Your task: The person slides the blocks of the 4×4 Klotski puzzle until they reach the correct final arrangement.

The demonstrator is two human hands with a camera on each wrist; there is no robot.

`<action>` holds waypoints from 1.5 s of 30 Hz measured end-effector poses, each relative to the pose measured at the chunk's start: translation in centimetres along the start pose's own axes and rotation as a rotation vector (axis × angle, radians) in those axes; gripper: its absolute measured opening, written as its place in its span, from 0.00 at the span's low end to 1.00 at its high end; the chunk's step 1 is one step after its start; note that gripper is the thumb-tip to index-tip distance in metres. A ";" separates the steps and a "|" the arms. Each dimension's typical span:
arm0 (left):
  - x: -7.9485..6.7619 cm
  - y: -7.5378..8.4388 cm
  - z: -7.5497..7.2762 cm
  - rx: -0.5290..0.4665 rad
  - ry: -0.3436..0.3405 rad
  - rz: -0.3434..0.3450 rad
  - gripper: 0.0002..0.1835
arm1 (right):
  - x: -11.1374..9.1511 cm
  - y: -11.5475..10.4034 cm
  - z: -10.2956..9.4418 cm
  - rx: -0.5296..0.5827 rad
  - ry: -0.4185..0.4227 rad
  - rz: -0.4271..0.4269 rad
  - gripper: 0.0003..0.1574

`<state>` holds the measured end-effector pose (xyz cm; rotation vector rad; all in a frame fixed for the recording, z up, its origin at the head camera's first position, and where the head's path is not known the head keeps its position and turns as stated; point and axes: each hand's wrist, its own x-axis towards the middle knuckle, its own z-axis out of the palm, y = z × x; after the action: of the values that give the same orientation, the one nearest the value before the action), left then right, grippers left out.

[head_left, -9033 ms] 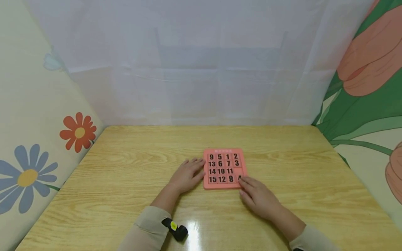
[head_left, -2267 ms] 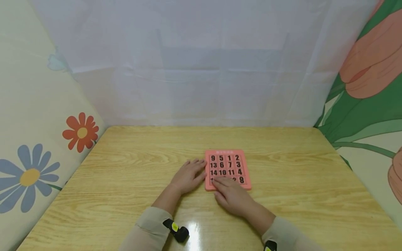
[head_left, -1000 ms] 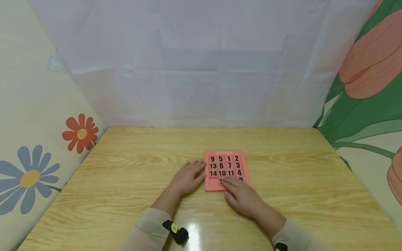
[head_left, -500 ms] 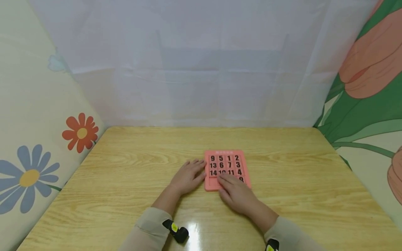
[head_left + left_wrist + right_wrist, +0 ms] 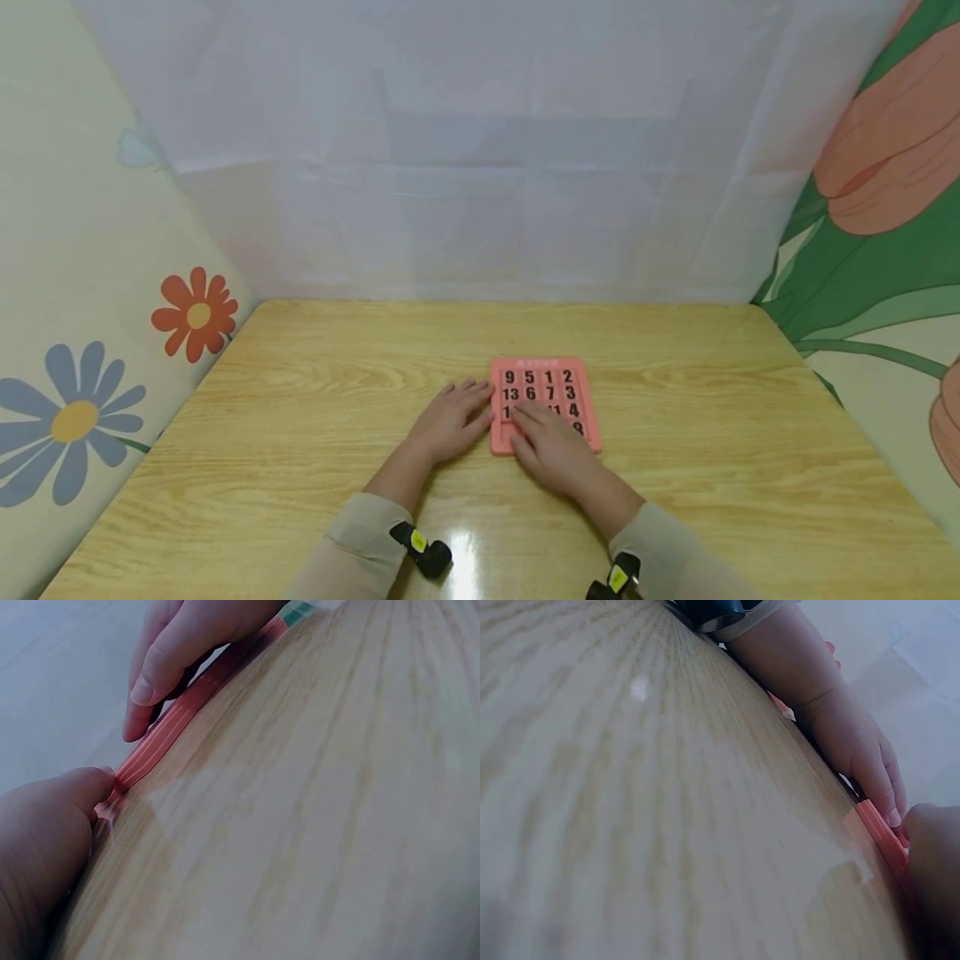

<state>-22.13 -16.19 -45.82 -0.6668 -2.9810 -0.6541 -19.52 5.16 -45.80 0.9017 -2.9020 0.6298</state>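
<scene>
A pink sliding number puzzle [image 5: 538, 363] lies flat on the table in the head view, its tiles marked with black numbers. My right hand [image 5: 553, 448] reaches over its lower part, fingertips at the 14 and 10 tiles in the third row. Those fingers hide most of the bottom row; the bottom-left cell shows as a gap. Against the puzzle's left edge rests my left hand [image 5: 447, 423], fingers extended. The left wrist view shows the puzzle's side [image 5: 161, 742] between both hands. In the right wrist view, my left hand [image 5: 847, 735] touches the puzzle's corner [image 5: 877, 825].
The wood-grain table [image 5: 337, 358] ends at a white cloth backdrop [image 5: 465, 208]. Flower-patterned panels [image 5: 75, 250] stand at the left and right. A black wrist camera [image 5: 431, 558] is strapped to the left sleeve, another [image 5: 615, 579] to the right.
Earlier the 4 tile went up into the third row. The bottom-row tiles then shifted right, opening a gap at bottom left. My right hand has moved up-left onto the third row; the left stays put.
</scene>
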 end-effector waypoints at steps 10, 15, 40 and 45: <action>0.0 0.0 0.1 0.002 -0.010 -0.004 0.29 | 0.0 -0.2 0.1 -0.013 -0.025 0.014 0.32; -0.1 0.0 0.2 0.000 -0.021 -0.010 0.29 | -0.4 -0.3 0.1 -0.010 -0.024 0.004 0.31; 0.1 0.1 -0.3 -0.005 -0.020 -0.011 0.29 | -1.9 -0.8 -0.5 -0.022 -0.021 -0.056 0.30; 0.1 0.2 -0.3 -0.007 -0.018 -0.009 0.29 | -2.1 -0.9 -0.6 -0.017 -0.020 -0.058 0.30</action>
<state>-22.15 -16.10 -45.43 -0.6630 -3.0014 -0.6623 -17.33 5.82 -45.27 0.9921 -2.8821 0.5937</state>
